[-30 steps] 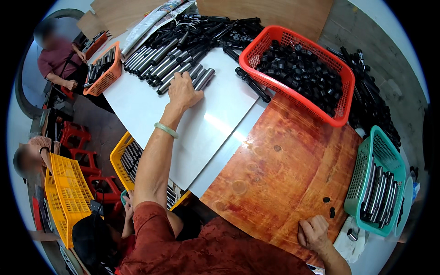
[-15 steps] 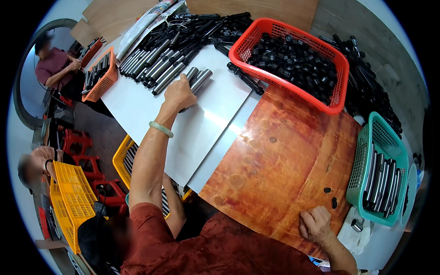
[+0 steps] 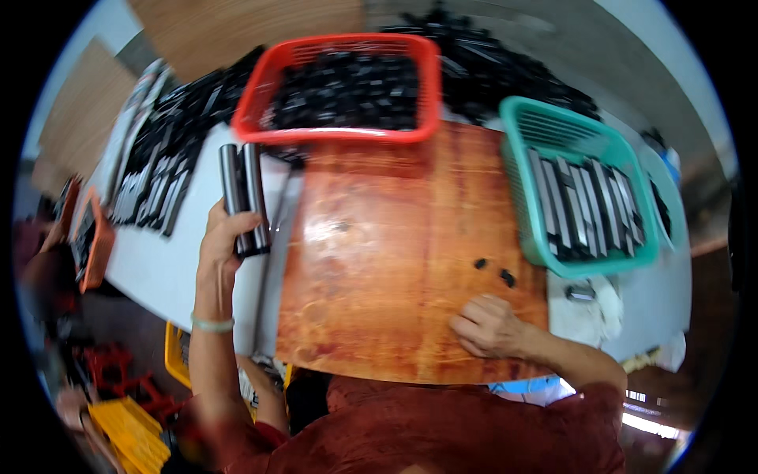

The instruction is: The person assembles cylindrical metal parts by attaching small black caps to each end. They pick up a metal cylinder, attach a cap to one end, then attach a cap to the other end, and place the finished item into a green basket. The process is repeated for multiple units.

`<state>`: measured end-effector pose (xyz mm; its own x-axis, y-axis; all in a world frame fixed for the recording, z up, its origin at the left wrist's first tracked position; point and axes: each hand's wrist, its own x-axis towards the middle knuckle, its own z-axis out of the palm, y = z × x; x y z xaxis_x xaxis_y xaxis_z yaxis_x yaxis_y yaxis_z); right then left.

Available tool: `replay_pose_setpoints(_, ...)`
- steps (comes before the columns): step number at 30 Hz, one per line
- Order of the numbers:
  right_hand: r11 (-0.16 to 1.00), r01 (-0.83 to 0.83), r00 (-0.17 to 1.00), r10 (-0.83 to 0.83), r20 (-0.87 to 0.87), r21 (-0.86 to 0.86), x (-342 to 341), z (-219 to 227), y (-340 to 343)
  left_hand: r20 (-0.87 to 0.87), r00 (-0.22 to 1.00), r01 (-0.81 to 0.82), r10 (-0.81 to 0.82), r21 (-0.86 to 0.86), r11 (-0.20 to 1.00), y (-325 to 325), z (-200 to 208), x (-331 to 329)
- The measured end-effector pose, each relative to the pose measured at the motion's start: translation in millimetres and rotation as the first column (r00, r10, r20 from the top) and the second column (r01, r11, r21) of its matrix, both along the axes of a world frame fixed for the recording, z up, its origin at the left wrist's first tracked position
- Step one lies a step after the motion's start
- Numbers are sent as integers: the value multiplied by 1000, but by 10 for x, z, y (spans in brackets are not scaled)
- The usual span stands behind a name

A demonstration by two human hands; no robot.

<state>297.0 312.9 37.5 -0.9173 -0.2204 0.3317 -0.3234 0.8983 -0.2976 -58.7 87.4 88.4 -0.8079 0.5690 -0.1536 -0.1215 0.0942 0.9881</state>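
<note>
Over the white desk (image 3: 154, 265), the left hand (image 3: 222, 237) clasps two metal tubes (image 3: 231, 183) in its fingers. The right hand (image 3: 491, 325) curls its fingers on the brown board (image 3: 379, 268) near two black bits (image 3: 508, 278); I cannot tell whether they grip anything. One red basket (image 3: 339, 137) holds many black parts (image 3: 343, 95), one green basket (image 3: 519, 201) blurred rods (image 3: 591, 207).

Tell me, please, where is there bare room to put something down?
The board is free in the middle, between the red basket and the right hand. So is the table between the tube pile and the left hand. Crowded: the back edge, with black parts, and the right side, with the green basket and cloth.
</note>
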Motion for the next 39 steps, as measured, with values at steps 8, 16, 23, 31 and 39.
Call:
replay_pose_setpoints(8, 646, 317, 900, -435, 7, -695, 7, 963, 96, 238, 870, 377, -432, 242, 894, 1388, 533, 1629)
replay_pose_setpoints(16, 507, 516, 799, -576, 174, -690, 180, 1174, 825, 366, 688, 496, -627, 394, 774, 2266, 708, 2353)
replay_pose_setpoints(23, 538, 626, 749, -617, 241, -565, 279, 995, 1153, 301, 724, 567, -621, 254, 783, 2455, 638, 2461)
replay_pose_setpoints(31, 652, 755, 655, -755, 32, -70, 262, 1083, 1054, 268, 662, 706, -700, 92, 702, 2517, 703, 2311)
replay_pose_setpoints(39, 720, 648, 740, -672, -18, -247, 354, 1086, 1005, 206, 682, 704, -702, 75, 706, 2394, 778, 2348)
